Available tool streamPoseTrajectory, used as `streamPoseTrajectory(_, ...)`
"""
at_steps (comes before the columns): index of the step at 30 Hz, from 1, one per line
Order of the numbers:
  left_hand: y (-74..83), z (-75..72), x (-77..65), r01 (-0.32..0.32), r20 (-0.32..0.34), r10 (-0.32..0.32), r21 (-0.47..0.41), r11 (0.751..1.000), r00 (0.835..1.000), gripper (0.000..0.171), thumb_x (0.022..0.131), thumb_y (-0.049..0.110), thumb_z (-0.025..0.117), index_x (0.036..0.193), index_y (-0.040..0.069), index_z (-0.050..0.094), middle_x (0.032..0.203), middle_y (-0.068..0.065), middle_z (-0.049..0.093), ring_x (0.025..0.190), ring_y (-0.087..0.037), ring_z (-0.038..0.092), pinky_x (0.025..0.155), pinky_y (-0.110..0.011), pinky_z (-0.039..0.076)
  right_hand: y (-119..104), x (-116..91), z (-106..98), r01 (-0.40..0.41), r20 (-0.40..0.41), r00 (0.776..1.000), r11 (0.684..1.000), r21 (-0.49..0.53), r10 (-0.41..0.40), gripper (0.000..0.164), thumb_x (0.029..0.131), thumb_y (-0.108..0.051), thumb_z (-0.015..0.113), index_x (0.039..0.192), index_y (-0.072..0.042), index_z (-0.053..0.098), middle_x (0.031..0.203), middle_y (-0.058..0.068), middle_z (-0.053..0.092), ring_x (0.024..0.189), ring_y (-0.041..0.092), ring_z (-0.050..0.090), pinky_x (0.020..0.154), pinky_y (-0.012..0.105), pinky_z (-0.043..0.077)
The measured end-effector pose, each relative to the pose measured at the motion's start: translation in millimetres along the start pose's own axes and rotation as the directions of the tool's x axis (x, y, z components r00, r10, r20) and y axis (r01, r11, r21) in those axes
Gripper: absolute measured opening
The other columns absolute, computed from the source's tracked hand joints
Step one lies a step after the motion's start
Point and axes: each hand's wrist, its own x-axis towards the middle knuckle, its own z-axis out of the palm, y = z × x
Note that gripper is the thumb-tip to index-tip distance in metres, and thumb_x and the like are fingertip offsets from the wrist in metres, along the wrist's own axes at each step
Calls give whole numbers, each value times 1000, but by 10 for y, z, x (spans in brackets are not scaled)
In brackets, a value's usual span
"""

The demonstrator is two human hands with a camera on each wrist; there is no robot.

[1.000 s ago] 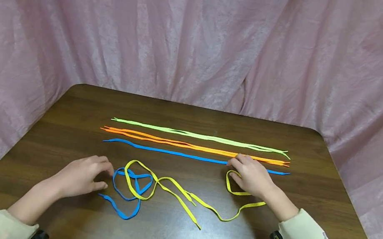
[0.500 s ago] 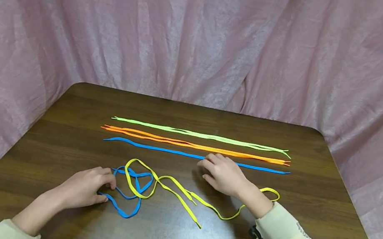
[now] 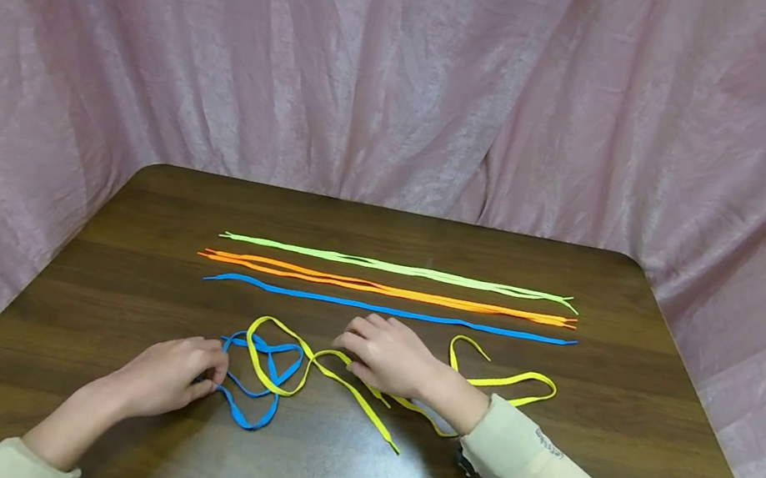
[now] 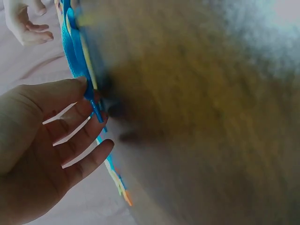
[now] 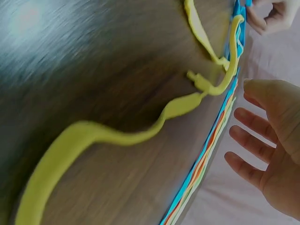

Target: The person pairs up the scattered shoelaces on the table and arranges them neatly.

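My left hand (image 3: pixel 170 373) pinches one end of a loosely tangled blue shoelace (image 3: pixel 256 425) between thumb and forefinger. In the left wrist view the tip of the blue shoelace (image 4: pixel 97 110) pokes out past the thumb. A looped yellow shoelace (image 3: pixel 365 411) lies across the tangle, both its ends pointing right. My right hand (image 3: pixel 394 355) hovers over the right part of this yellow shoelace, holding nothing, fingers relaxed. A second yellow shoelace (image 3: pixel 531 375) winds out to the right, partly hidden under the right forearm.
Farther back, a single blue shoelace (image 3: pixel 357 304), orange shoelaces (image 3: pixel 478 307) and pale green shoelaces (image 3: pixel 467 282) lie straight in parallel rows on the brown table (image 3: pixel 384 231). A pink curtain (image 3: pixel 410 74) hangs behind the table.
My right hand has let go of the right yellow shoelace and moved left over the other yellow one. My left hand has come down onto the blue shoelace's end and now pinches it.
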Motion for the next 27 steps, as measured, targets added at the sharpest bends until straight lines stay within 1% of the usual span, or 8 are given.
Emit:
streamPoseTrajectory(4, -11, -33, -29, 20, -17, -20, -17, 1000, 1000, 28, 79, 11, 70, 72, 27, 49, 68, 19, 43, 62, 0, 39, 54, -20, 33, -64, 69, 11, 29, 6, 1000, 1000, -11, -29, 29, 85, -29, 64, 113, -21, 61, 108, -4, 57, 99, 15, 55, 75, 28, 46)
streamPoseTrajectory(8, -31, -105, -66, 47, -45, -48, -16, 999, 998, 29, 78, 9, 70, 71, 26, 47, 65, 19, 42, 58, 1, 37, 52, -20, 32, -127, 134, 28, 48, 5, 999, 999, -7, -48, 28, 85, -28, 64, 112, -21, 61, 108, -5, 57, 99, 14, 55, 74, 28, 46)
streamPoseTrajectory(12, -68, -185, -112, 64, -81, -63, 8, 998, 995, 26, 78, 8, 70, 73, 25, 51, 67, 19, 45, 58, 1, 39, 52, -21, 34, -208, 194, 61, 67, 14, 998, 997, -32, -67, 30, 85, -31, 64, 113, -23, 61, 108, -6, 57, 99, 13, 54, 71, 26, 45)
streamPoseTrajectory(15, -112, -236, -140, 61, -112, -58, 27, 998, 992, 22, 78, 8, 70, 76, 25, 57, 70, 20, 48, 61, 1, 42, 53, -22, 36, -267, 243, 69, 83, 22, 996, 996, -42, -83, 31, 85, -33, 64, 114, -23, 61, 109, -6, 57, 98, 12, 54, 70, 25, 45)
streamPoseTrajectory(19, -165, -277, -171, 64, -142, -57, 39, 997, 988, 20, 77, 9, 71, 78, 26, 60, 73, 20, 51, 62, 2, 44, 54, -24, 38, -328, 311, 65, 96, 19, 995, 995, -37, -95, 30, 84, -31, 64, 113, -24, 61, 108, -6, 58, 98, 12, 54, 71, 25, 44)
streamPoseTrajectory(24, -209, -277, -206, 75, -162, -66, 52, 996, 985, 19, 77, 11, 71, 77, 27, 62, 74, 21, 52, 63, 3, 45, 54, -23, 40, -394, 402, 80, 104, 2, 995, 994, -30, -104, 26, 84, -29, 64, 110, -26, 62, 107, -8, 58, 96, 11, 53, 68, 23, 42)
streamPoseTrajectory(27, -230, -281, -224, 65, -172, -54, 57, 996, 984, 19, 77, 10, 71, 76, 26, 62, 75, 20, 54, 63, 3, 46, 54, -24, 40, -451, 467, 80, 121, 4, 993, 992, -41, -121, 25, 84, -31, 64, 109, -27, 62, 108, -10, 57, 95, 10, 53, 66, 21, 40)
